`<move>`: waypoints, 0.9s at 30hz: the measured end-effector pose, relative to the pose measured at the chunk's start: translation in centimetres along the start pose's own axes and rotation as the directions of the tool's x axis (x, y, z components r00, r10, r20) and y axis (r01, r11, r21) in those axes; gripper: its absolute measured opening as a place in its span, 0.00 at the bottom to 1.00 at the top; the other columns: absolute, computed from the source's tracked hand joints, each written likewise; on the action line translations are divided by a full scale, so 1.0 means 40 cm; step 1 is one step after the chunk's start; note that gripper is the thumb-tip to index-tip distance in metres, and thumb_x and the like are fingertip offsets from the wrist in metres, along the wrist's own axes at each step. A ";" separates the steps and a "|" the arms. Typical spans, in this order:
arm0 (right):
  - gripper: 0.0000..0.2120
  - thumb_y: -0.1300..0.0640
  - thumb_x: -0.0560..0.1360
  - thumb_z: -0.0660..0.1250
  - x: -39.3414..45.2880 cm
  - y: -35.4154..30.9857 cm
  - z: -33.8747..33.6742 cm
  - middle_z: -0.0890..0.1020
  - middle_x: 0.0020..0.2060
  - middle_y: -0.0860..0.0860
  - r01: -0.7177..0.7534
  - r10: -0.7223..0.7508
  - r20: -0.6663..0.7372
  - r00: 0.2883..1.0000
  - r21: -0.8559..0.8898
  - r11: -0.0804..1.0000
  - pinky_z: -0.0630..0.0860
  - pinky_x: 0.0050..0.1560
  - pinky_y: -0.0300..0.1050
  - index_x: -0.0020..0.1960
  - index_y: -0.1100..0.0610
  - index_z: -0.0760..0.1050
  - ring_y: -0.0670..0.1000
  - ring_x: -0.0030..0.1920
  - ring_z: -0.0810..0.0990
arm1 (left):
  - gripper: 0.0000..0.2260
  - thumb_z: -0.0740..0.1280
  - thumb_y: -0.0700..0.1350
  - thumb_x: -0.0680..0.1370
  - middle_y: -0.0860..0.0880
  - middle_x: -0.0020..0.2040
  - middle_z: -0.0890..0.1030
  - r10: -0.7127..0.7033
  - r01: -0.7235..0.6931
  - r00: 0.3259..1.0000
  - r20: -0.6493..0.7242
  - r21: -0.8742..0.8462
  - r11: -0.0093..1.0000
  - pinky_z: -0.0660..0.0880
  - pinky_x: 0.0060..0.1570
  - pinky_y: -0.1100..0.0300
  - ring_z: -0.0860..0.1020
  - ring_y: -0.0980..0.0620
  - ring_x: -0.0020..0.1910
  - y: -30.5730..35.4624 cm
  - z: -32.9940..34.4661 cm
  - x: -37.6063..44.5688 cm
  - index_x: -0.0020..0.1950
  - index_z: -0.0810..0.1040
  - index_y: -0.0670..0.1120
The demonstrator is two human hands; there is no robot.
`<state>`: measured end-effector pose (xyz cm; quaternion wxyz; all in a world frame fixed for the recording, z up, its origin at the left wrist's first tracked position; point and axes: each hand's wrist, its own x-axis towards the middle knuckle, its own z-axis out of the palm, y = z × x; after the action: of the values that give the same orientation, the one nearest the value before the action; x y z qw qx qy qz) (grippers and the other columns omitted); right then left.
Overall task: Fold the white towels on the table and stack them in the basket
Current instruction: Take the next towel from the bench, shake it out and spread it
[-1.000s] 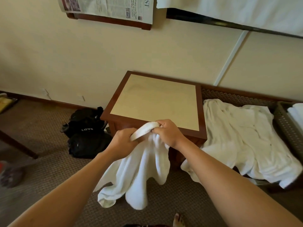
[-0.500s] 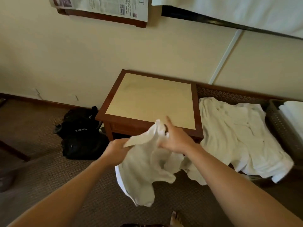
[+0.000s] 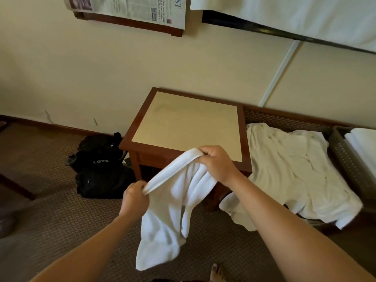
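1. The left hand [image 3: 134, 198] is pinching one end of the hemmed edge of a white terry towel [image 3: 173, 202], fingers curled round the cloth; this grip is sitting lower and nearer the body.
2. The right hand [image 3: 216, 162] is gripping the same hemmed edge at its other end, fingers curled over the fabric, held higher and just in front of the table's near edge.
3. The hem is stretching taut and slanting between the two hands; the rest of the towel is hanging loose below them, above the brown patterned carpet [image 3: 50, 224], not touching the table.
4. The small square wooden table with a dark red-brown frame and pale tan top [image 3: 189, 123] is standing against the cream wall [image 3: 101, 74], with nothing lying on its top.
5. A heap of crumpled white towels [image 3: 289, 169] is lying just right of the table, on a low surface that is mostly hidden; what it is cannot be told.
6. A grey-brown woven basket [image 3: 345, 157] is sitting at the right edge of view, holding folded white towels [image 3: 364, 143]; only part is showing.
7. A black fabric bag with the white word LOVE [image 3: 99, 165] is lying on the carpet left of the table.
8. A newspaper [image 3: 132, 8] is hanging on the wall above.
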<state>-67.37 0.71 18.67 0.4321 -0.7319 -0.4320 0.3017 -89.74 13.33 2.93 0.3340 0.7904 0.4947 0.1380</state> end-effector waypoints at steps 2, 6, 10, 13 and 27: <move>0.07 0.65 0.76 0.66 -0.007 0.001 -0.025 0.72 0.32 0.53 -0.016 0.040 -0.142 0.989 0.167 0.986 0.65 0.37 0.43 0.44 0.68 0.81 0.49 0.34 0.69 | 0.06 0.64 0.36 0.78 0.44 0.43 0.79 -0.294 0.294 0.956 -0.010 -0.032 0.955 0.74 0.44 0.50 0.78 0.41 0.45 -0.069 -0.003 -0.013 0.50 0.79 0.42; 0.08 0.63 0.77 0.66 -0.006 0.058 -0.054 0.70 0.30 0.47 -0.142 0.168 -0.413 0.895 0.095 0.985 0.64 0.36 0.43 0.40 0.62 0.75 0.44 0.31 0.68 | 0.07 0.61 0.38 0.80 0.40 0.47 0.78 -0.534 0.535 0.843 0.066 0.011 0.845 0.72 0.42 0.52 0.76 0.41 0.43 -0.093 -0.032 -0.029 0.45 0.77 0.41; 0.42 0.51 0.77 0.71 -0.042 0.107 -0.012 0.80 0.54 0.50 -0.260 0.274 -0.027 0.961 -0.417 0.871 0.77 0.44 0.46 0.83 0.46 0.50 0.48 0.46 0.81 | 0.11 0.63 0.41 0.77 0.46 0.37 0.82 -0.161 0.163 0.933 0.323 0.019 0.986 0.72 0.35 0.54 0.79 0.46 0.38 0.050 -0.079 -0.023 0.36 0.79 0.43; 0.46 0.41 0.75 0.74 -0.070 0.091 0.093 0.80 0.63 0.52 -0.016 0.225 0.331 0.916 -0.532 0.847 0.76 0.56 0.48 0.82 0.39 0.48 0.51 0.59 0.80 | 0.10 0.62 0.40 0.76 0.49 0.33 0.80 0.137 -0.149 0.866 0.481 -0.013 0.989 0.73 0.34 0.56 0.77 0.52 0.33 0.203 -0.105 -0.024 0.36 0.78 0.44; 0.11 0.60 0.78 0.65 -0.042 0.127 0.073 0.70 0.30 0.53 -0.250 0.250 -0.115 0.961 0.016 0.968 0.62 0.35 0.48 0.45 0.70 0.75 0.50 0.31 0.67 | 0.09 0.60 0.43 0.82 0.46 0.38 0.78 -0.003 0.039 0.903 0.429 -0.075 0.996 0.70 0.33 0.58 0.74 0.53 0.33 0.101 -0.009 -0.118 0.43 0.76 0.46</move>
<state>-68.60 -0.99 12.95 0.4156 -0.7965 -0.3100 0.3112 -89.38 8.16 6.40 0.4680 0.7817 0.4115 -0.0223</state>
